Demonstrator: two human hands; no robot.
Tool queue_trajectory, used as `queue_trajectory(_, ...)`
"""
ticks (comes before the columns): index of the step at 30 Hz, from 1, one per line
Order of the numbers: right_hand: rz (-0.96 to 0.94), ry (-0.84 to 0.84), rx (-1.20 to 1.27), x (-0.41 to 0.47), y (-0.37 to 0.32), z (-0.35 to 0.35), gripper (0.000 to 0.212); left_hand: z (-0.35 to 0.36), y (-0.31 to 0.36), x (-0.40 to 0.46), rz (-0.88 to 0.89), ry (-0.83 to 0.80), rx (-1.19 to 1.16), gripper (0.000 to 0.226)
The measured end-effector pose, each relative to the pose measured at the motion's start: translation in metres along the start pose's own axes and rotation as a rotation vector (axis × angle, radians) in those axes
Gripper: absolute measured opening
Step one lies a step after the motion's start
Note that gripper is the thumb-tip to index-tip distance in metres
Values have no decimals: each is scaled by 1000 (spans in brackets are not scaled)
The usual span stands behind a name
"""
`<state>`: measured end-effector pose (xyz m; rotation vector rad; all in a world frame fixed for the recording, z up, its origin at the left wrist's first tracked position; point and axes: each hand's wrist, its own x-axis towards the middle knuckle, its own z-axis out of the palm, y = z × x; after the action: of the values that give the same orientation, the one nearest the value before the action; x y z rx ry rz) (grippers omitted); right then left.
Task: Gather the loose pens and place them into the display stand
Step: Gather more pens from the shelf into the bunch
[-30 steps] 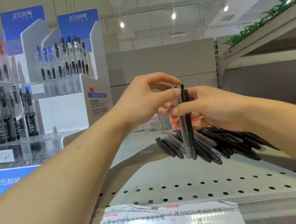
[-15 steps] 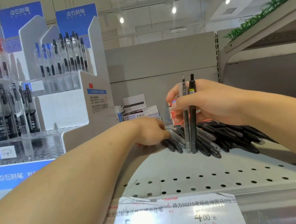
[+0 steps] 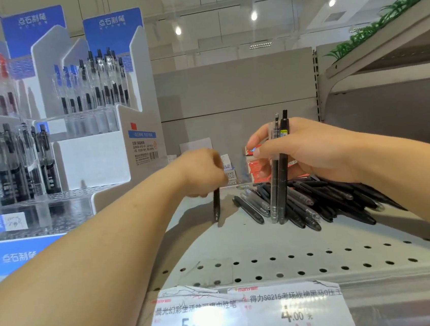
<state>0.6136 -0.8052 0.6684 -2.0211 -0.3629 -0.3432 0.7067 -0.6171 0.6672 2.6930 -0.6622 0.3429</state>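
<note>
My right hand (image 3: pixel 310 150) grips two pens (image 3: pixel 279 182) upright, one clear-bodied and one black, their tips resting on the shelf (image 3: pixel 243 242) at the front edge of the pile. I judge I hold them standing so the ends line up and the bundle stays square for dropping into a slot. My left hand (image 3: pixel 201 172) is curled round a single black pen (image 3: pixel 216 205), which hangs nearly vertical below my fist with its tip just touching or just above the shelf; I cannot tell which. It sits well left of the heap, which suggests I am bringing it across to join the bundle.

The loose pens (image 3: pixel 319 202) lie fanned on the shelf under my right wrist, points toward me. The display stand (image 3: pixel 107 158) rises at the left, its upper tiers already holding upright pens. Many pens remain to be gathered.
</note>
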Motion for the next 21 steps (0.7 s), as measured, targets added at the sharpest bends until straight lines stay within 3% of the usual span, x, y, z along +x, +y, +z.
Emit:
queue_trajectory(3, 11, 31, -27, 1, 1, -4, 9, -9, 6, -8, 188, 85, -450, 60)
queue_trajectory(6, 21, 15, -41, 1, 1, -5, 12, -13, 17, -20, 336, 88, -669, 62)
queue_trajectory(12, -22, -52, -83, -3, 0, -2, 15, -12, 30, -30, 431, 109, -622, 28)
queue_trajectory(17, -41, -29, -121, 0, 1, 2, 14, -12, 24, -25, 459, 190, -575, 26)
queue_trajectory(21, -35, 27, -98, 1, 1, -1, 5, -8, 14, -11, 306, 285, -485, 26)
